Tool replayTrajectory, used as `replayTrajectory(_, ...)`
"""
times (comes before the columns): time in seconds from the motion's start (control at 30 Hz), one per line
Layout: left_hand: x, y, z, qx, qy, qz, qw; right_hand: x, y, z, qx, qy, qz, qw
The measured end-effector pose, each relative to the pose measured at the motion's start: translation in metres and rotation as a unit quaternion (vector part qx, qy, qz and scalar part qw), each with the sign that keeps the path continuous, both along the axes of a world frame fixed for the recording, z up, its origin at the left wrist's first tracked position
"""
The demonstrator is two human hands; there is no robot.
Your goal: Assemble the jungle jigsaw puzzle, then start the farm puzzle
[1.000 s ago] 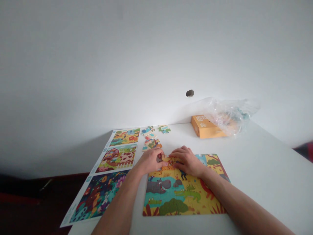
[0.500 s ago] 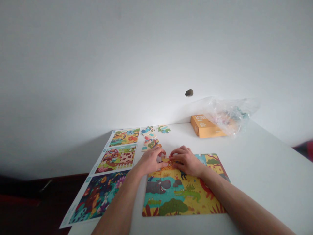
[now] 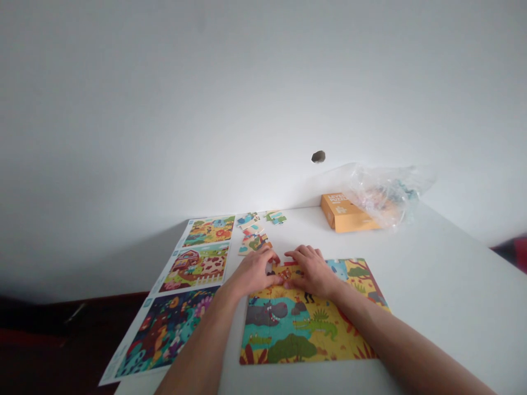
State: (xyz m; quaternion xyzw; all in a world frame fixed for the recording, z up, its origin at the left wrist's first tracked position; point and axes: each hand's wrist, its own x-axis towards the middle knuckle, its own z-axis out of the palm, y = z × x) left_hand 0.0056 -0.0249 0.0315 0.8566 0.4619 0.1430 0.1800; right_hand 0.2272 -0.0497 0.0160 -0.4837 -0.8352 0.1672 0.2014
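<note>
The left hand [image 3: 253, 272] and right hand [image 3: 315, 272] are touching the puzzle [image 3: 304, 326] near its far edge, both gripping wide. Loose pieces [image 3: 257, 241] are lying just beyond the left.

Jigsaw puzzle [image 3: 284, 323] on tabletop [image 3: 444, 280], left hand [image 3: 256, 271] and right hand [image 3: 313, 270] at its far edge. Picture sheet [image 3: 196, 269] left of puzzle. Loose puzzle pieces [image 3: 254, 242] behind, beside sheet. Puzzle box [image 3: 352, 221] behind right, plastic bag [image 3: 391, 192] on box.
</note>
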Motion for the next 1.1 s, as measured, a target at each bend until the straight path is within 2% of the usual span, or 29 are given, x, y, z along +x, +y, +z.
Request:
replayTrajectory(0.37,0.001,0.002,0.000,-0.027,-0.027,-0.006,0.999,-0.008,0.012,-0.003,-0.013,-0.014,-0.137,0.990)
replayTrajectory(0.6,-0.001,0.002,0.002,-0.046,-0.027,-0.013,0.998,0.000,0.018,-0.004,0.000,-0.025,-0.197,0.980)
replayTrajectory(0.73,-0.003,0.003,0.002,-0.061,-0.044,-0.010,0.997,0.003,0.019,-0.005,-0.002,-0.036,-0.203,0.979)
replayTrajectory(0.8,-0.004,0.003,0.001,-0.060,-0.049,-0.007,0.997,0.004,0.017,-0.001,0.003,-0.034,-0.175,0.984)
replayTrajectory(0.87,-0.004,0.003,0.000,-0.059,-0.055,-0.009,0.997,0.004,0.011,0.006,0.019,-0.027,-0.111,0.993)
replayTrajectory(0.97,-0.004,0.003,-0.001,-0.052,-0.058,-0.012,0.997,0.004,-0.004,0.020,0.045,-0.017,0.044,0.998)
replayTrajectory(1.1,-0.004,0.002,-0.001,-0.044,-0.069,-0.015,0.997,-0.002,-0.026,0.033,0.038,-0.012,0.232,0.972)
